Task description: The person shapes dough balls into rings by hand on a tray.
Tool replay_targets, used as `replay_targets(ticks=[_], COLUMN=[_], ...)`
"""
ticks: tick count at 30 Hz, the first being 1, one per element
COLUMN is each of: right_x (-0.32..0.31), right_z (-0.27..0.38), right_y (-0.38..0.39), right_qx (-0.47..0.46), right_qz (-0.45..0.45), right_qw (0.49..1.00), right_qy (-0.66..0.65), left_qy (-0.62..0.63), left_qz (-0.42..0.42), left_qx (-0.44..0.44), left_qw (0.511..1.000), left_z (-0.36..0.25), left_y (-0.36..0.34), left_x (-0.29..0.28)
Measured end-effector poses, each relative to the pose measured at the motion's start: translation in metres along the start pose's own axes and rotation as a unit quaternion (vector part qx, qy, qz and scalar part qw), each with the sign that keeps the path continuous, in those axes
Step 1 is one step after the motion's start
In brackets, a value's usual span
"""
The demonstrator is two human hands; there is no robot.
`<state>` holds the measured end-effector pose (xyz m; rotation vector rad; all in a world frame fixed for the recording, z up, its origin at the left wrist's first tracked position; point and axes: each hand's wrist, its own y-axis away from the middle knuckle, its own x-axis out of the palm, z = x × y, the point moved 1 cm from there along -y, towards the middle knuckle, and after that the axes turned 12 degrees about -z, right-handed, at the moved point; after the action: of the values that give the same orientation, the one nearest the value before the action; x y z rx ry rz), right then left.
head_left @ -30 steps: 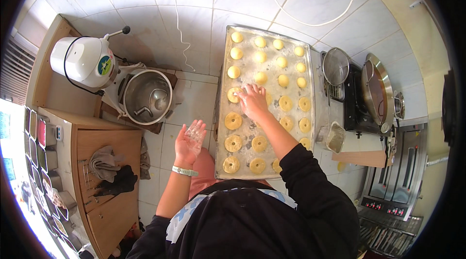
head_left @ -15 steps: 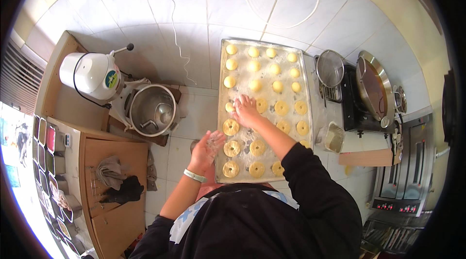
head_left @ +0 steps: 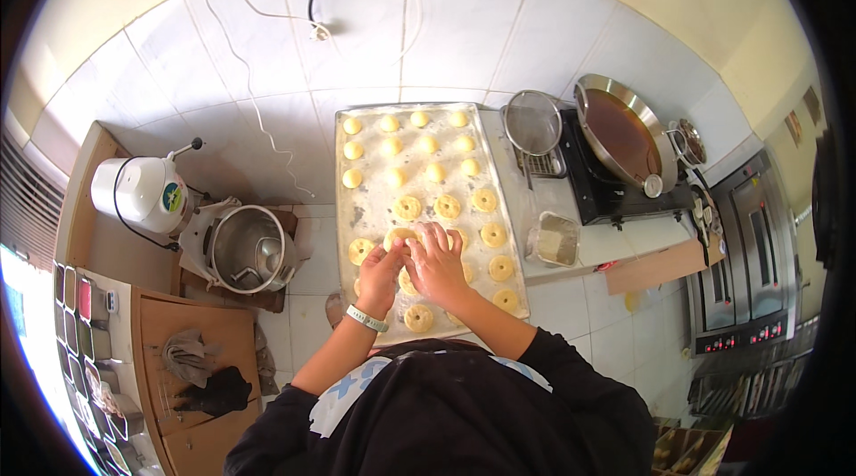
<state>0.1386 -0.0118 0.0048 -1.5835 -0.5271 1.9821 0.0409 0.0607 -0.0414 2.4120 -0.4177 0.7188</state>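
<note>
Over a floured metal tray (head_left: 374,195), my left hand (head_left: 382,274) and my right hand (head_left: 435,262) are together, both holding a pale dough piece (head_left: 398,236) between their fingers. Several smooth round dough balls (head_left: 395,176) sit in rows on the far part of the tray. Flattened dough rings (head_left: 418,318) with centre holes cover the nearer part, some partly hidden by my hands and forearms.
A white mixer (head_left: 141,195) with a steel bowl (head_left: 250,250) stands left, above a wooden cabinet (head_left: 192,422). Right are a sieve (head_left: 532,122), a wide pan (head_left: 624,128) of brown liquid on a black burner, a small container (head_left: 553,240) and a steel oven (head_left: 740,253).
My left hand has come in from beside the tray to meet my right hand, and a dough piece is now lifted in both. The camera view has shifted.
</note>
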Motion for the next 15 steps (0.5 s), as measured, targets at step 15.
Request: replay_targets(ticks=[15], right_x=[-0.049], right_z=[-0.066], right_y=[0.011], right_qx=[0.306], right_qz=[0.071], right_qw=[0.843], right_qy=[-0.436], left_qy=[-0.126], left_qz=[0.058], left_qx=[0.102], left_qw=[0.985], left_z=[0.015], left_y=[0.034], left_x=[0.05])
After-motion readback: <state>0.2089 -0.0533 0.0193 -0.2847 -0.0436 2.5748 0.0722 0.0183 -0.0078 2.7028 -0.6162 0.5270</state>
